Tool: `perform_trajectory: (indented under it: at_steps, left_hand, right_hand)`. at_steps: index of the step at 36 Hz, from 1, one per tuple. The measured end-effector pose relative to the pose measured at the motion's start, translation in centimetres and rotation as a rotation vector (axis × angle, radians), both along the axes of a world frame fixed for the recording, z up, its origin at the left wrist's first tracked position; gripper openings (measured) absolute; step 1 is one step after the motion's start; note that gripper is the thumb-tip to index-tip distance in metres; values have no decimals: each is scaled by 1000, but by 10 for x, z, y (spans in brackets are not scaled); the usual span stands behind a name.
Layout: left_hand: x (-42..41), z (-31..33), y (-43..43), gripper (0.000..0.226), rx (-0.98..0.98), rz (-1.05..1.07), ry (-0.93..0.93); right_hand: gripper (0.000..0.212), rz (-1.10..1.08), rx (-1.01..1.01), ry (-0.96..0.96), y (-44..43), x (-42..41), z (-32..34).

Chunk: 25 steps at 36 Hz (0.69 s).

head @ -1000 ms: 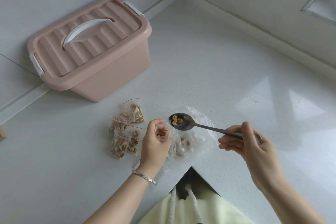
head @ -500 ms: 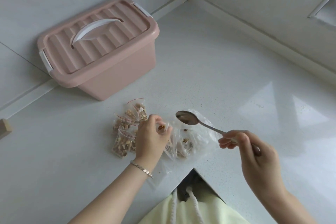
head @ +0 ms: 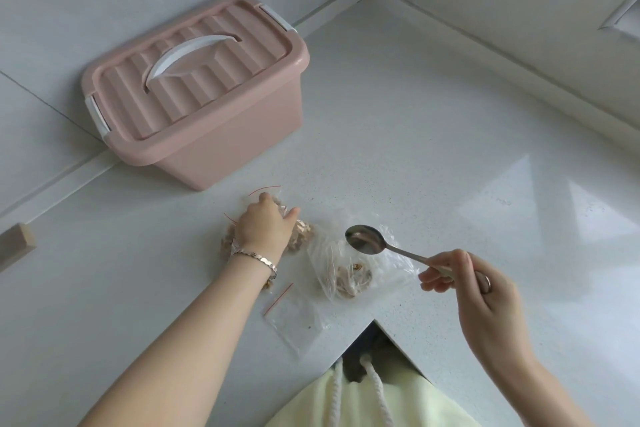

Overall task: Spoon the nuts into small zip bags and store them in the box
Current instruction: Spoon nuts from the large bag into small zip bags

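Observation:
My left hand (head: 265, 230) lies on a pile of small zip bags of nuts (head: 301, 237) on the white counter. Its fingers are curled down over one small bag there and hide most of the pile. My right hand (head: 485, 291) grips the handle of a metal spoon (head: 365, 239). The spoon's bowl is empty and hovers over the big clear bag of nuts (head: 349, 276). The pink box (head: 207, 97) stands behind with its lid shut, a white handle on top.
Empty small zip bags with red seals (head: 294, 315) lie near the counter's front notch. A wooden block (head: 15, 243) sits at the far left. Walls close the counter at the back and right. Pale yellow clothing with white cords (head: 363, 399) shows below.
The spoon's nuts went into the small bag. My left hand then carried that bag left and down onto the pile. The spoon, now empty, stays over the big bag.

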<state>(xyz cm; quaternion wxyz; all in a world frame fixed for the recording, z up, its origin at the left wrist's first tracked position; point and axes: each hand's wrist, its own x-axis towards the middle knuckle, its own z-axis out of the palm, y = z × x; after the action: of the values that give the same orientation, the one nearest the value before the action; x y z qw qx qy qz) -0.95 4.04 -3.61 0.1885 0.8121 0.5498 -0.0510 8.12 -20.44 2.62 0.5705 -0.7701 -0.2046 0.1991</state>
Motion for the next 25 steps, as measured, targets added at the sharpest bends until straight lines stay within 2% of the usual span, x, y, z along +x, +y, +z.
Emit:
perform_trajectory:
  at_steps: [4,9,11,15,17,20,25]
  left_hand:
    - [-10,8,-7,49,134,-90,40]
    - [-39,8,-27,24,304,-237,-246]
    - [-55,3,-42,21,299,-291,-287]
    - [-79,-17,-66,15,49,-299,-99]
    - [-88,-28,-73,27,-13,-323,35]
    - [-92,-38,-79,37,-59,-318,68]
    - [-87,-44,-81,29,-58,-266,95]
  right_hand:
    - [38,-7,-4,5,3,1,0]
    - [37,-26,-28,-21,2,2,-3]
    - [37,-28,-51,-49,0,2,-5]
    - [46,-18,-132,-105,-2,1,-8]
    - [47,-5,-161,-129,-1,-1,-8]
    - [45,13,-163,-129,1,-4,-7]
    - [44,10,-143,-134,3,-7,-7]
